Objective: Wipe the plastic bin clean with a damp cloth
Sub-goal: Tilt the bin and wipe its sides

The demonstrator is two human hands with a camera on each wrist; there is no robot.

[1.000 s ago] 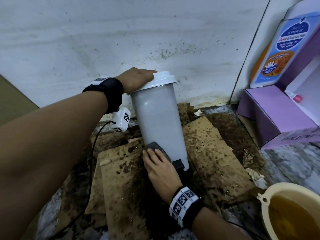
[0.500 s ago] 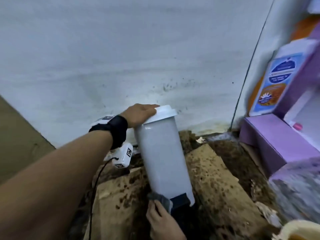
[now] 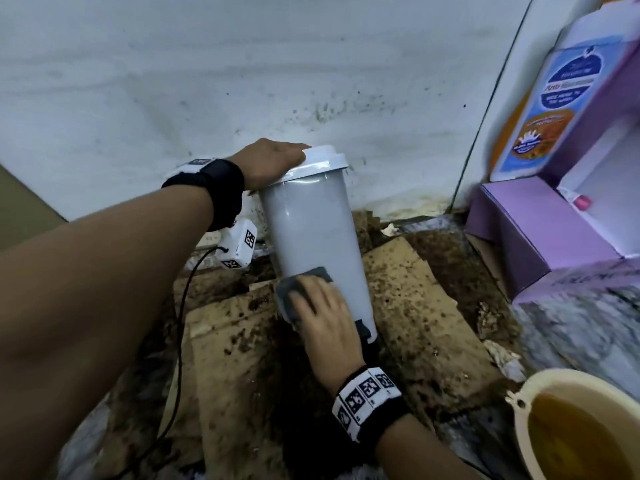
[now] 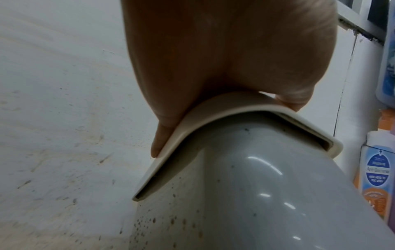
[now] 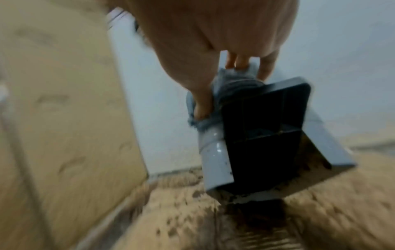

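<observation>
A tall grey plastic bin (image 3: 311, 233) with a white lid (image 3: 323, 162) stands tilted on stained cardboard near the wall. My left hand (image 3: 273, 161) lies flat on the lid, and in the left wrist view the thumb (image 4: 160, 140) runs down the lid's rim (image 4: 213, 121) above the speckled bin wall (image 4: 267, 194). My right hand (image 3: 322, 317) presses a grey damp cloth (image 3: 294, 289) against the bin's lower front, just above the black pedal (image 3: 363, 329). The blurred right wrist view shows the cloth (image 5: 215, 104) bunched under the thumb beside the pedal (image 5: 267, 135).
Dirty brown cardboard sheets (image 3: 433, 306) cover the floor around the bin. A cream basin (image 3: 530, 386) of brownish water sits at the lower right. Purple boxes (image 3: 540, 237) and a blue-and-orange pack (image 3: 540, 109) stand at the right. The white wall (image 3: 242, 81) is close behind.
The head view tipped up and came back down. My right hand slid the cloth down toward the pedal, then a little back up the bin. The left hand stayed on the lid.
</observation>
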